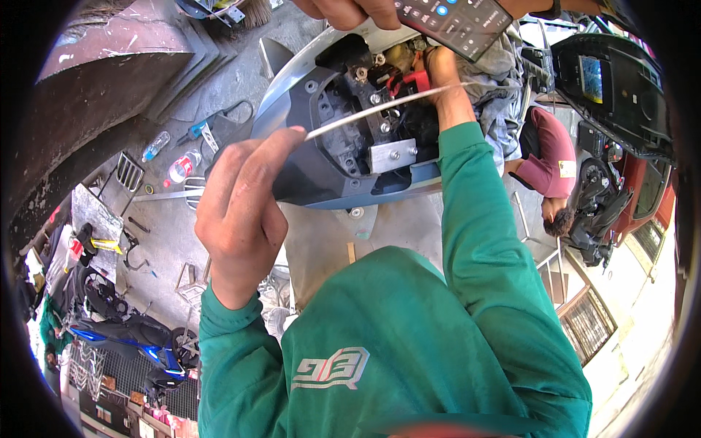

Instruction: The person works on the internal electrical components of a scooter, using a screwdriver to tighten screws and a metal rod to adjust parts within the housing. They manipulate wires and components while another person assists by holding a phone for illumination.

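My left hand [244, 204] is closed around a long, thin, pale strip [372, 112]. The strip slants up to the right across an opened scooter body [299, 157] of grey and black panels, and ends near my right wrist. My right hand [442, 69] reaches into the far right of the opening, beside a red part [409, 84]. Its fingertips are mostly hidden there, so their grip does not show. A silver metal bracket [394, 155] with bolts sits in the opening. Above, another person's hand [358, 11] is beside a dark phone [456, 25].
Plastic bottles [182, 166] and a blue tool [196, 130] lie on the floor at left. A person in a pink shirt [549, 150] bends down at right. A dark motorcycle [595, 201] stands behind them; a blue-black one [131, 336] is at lower left.
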`<control>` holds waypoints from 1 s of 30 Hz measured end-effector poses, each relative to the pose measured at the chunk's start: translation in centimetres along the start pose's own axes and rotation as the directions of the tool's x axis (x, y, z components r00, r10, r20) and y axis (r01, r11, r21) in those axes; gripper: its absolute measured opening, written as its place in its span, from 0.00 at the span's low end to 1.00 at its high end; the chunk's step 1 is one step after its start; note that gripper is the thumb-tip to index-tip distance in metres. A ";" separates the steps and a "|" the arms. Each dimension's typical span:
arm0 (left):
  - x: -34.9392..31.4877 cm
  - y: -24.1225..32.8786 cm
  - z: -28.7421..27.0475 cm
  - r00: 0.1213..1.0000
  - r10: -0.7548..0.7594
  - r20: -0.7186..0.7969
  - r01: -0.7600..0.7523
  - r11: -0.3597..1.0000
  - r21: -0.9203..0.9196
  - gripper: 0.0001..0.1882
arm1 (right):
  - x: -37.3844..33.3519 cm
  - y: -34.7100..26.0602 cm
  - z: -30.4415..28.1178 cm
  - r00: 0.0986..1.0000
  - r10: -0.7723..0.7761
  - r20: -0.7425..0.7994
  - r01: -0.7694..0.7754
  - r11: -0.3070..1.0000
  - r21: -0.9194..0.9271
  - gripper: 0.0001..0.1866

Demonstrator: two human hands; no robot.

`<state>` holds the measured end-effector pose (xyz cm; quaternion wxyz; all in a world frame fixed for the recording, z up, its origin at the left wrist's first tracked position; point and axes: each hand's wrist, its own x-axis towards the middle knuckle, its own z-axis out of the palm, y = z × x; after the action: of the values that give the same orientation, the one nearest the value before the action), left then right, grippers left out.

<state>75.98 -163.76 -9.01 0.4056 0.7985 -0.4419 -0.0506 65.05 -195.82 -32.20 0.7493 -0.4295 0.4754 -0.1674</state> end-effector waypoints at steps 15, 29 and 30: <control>0.5 0.8 2.0 1.000 -0.009 0.013 0.009 1.000 0.011 0.19 | -1.1 -0.5 0.7 1.000 0.012 0.018 -0.014 0.994 0.107 0.30; -0.7 1.3 0.2 0.999 -0.046 -0.001 0.046 0.997 0.061 0.25 | -1.5 -1.9 2.5 0.993 0.092 -0.074 -0.084 0.991 0.103 0.23; -0.9 1.2 -0.1 0.999 -0.050 -0.003 0.050 0.996 0.067 0.23 | -1.7 -2.2 2.7 0.996 0.079 -0.048 -0.074 0.993 0.090 0.24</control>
<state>74.65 -163.37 -8.38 0.3775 0.8225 -0.4230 -0.0451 66.92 -194.66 -28.98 0.7609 -0.3731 0.5028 -0.1704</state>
